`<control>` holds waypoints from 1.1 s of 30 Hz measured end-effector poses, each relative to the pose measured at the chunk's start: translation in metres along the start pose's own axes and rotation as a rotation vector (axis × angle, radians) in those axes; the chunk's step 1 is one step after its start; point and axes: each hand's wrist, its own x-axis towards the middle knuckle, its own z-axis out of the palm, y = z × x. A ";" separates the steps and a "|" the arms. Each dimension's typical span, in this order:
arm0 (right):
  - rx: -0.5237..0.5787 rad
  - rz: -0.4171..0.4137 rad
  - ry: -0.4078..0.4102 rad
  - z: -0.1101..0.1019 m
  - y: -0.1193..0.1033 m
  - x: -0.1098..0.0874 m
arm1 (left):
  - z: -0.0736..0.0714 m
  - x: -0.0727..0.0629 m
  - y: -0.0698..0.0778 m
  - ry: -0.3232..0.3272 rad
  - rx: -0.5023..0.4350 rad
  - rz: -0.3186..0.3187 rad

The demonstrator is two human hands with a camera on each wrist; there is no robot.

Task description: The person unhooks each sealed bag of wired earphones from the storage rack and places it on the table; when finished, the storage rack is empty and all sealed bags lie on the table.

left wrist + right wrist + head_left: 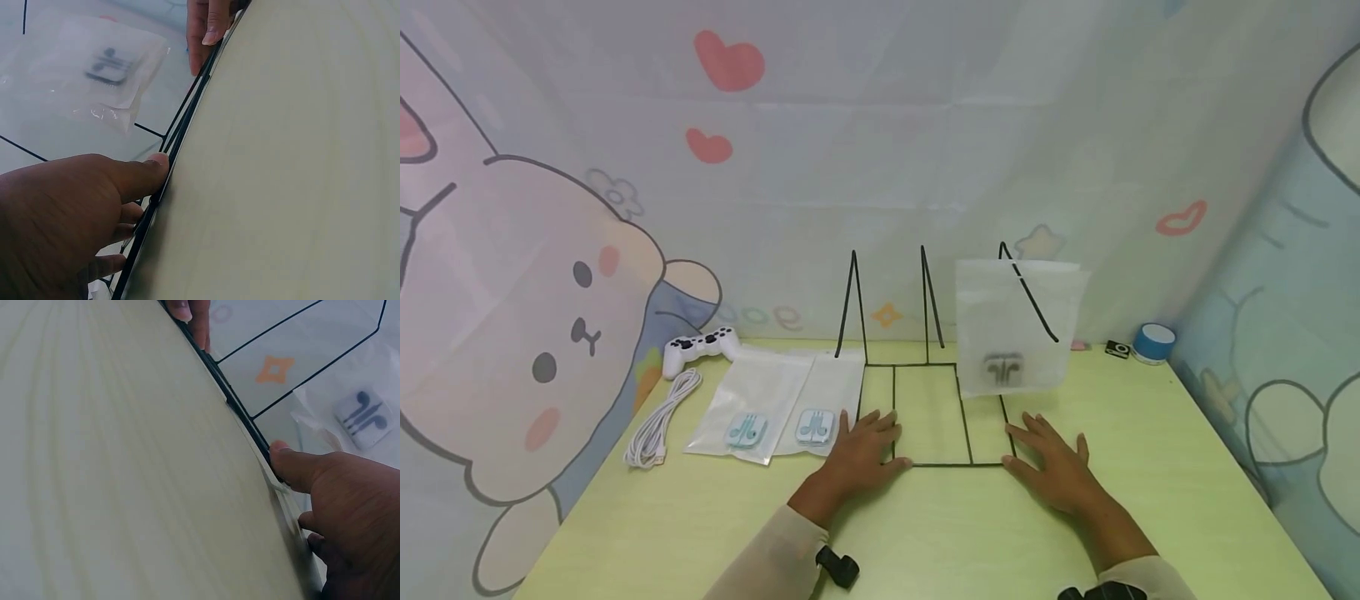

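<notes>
A black wire display rack (932, 464) with three upright hooks stands on the table. My left hand (863, 450) rests at its front left corner, fingers spread and thumb (157, 164) against the front wire. At the front right corner, my right hand (1051, 462) touches the frame with its fingers apart and its thumb (282, 450) on the wire. From the right hook hangs a translucent pouch (1022, 304) with dark-tipped earphones in a case (1003, 369) inside. Two similar pouches (756, 379) with teal-and-white earphone cases (815, 426) lie left of the rack, the nearer one beside my left hand.
A white game controller (700, 348) and a coiled white cable (658, 425) lie at the table's left edge. Toward the back right are a blue-and-white round container (1153, 342) and a small black item (1117, 349). A printed cloth backdrop (880, 167) rises behind the table.
</notes>
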 end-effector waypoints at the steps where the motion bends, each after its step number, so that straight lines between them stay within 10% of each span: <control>1: 0.004 0.003 -0.001 0.000 0.001 0.001 | 0.000 0.000 0.000 0.002 0.000 0.000; 11: 0.155 0.090 -0.018 -0.022 0.005 0.005 | -0.002 0.000 0.001 0.022 -0.005 0.007; 24: 0.296 0.346 0.425 -0.045 0.005 0.011 | 0.003 0.002 -0.002 0.011 -0.001 0.001; 33: 0.386 0.300 0.375 -0.063 -0.012 0.025 | 0.001 0.000 0.000 -0.002 0.009 -0.008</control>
